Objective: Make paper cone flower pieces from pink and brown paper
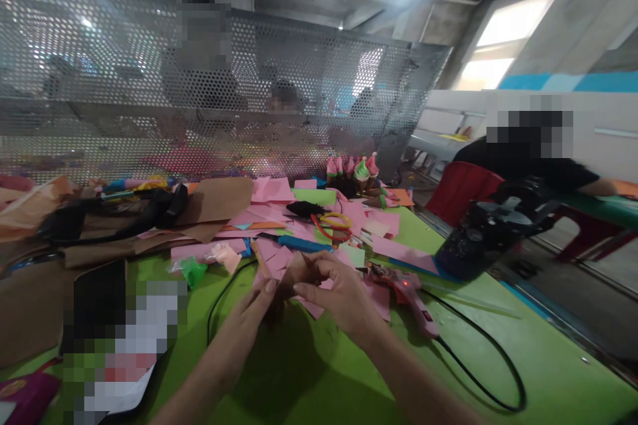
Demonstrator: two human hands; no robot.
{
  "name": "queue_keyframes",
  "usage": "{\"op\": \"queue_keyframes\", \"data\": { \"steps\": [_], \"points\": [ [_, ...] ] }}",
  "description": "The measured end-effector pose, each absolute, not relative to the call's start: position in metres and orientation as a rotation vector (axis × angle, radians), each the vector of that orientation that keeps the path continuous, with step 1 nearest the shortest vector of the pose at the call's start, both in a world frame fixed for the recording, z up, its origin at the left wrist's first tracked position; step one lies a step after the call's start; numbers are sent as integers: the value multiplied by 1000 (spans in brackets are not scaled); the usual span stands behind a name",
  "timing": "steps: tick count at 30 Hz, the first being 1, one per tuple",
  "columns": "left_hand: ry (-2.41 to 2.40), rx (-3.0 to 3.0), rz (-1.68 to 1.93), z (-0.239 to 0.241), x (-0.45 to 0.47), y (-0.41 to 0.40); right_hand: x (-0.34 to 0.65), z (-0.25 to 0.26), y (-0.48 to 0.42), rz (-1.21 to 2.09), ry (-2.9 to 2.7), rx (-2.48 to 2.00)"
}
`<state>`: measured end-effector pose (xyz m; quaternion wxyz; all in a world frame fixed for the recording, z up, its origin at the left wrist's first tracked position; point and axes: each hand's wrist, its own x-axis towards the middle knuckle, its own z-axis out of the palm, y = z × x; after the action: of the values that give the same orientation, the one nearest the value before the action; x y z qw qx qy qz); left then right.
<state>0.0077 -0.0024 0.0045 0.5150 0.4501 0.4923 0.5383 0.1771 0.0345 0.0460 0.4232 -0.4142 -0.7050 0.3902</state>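
Both of my hands are raised over the green table [294, 378], fingers closed on a piece of brown paper [295, 268] that looks curled. My left hand [253, 311] pinches its left side. With thumb and fingers, my right hand [343, 292] grips the right side. A thin tan stick [260, 259] shows just above my left fingertips; whether it is held or lies behind them I cannot tell. Pink paper scraps [274, 259] lie beyond the hands, with a blue-handled cutter [305, 244] on them. To the right rests a pink glue gun [416, 299], its red light lit.
Scissors [331, 222] and small paper ice-cream cones [366, 169] are further back. A dark tumbler [481, 239] stands at the right edge. Brown paper sheets [219, 202] and a pixelated phone-like object [139, 345] are left. A perforated metal screen [299, 126] closes the back. A person [528, 153] sits at right.
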Motion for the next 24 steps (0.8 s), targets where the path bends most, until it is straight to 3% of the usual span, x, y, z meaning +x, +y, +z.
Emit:
{"op": "queue_keyframes", "data": {
  "steps": [24],
  "points": [
    [1155, 1216, 1253, 10, 10, -1, 176, 42, 35, 920, -1760, -1129]
  ]
}}
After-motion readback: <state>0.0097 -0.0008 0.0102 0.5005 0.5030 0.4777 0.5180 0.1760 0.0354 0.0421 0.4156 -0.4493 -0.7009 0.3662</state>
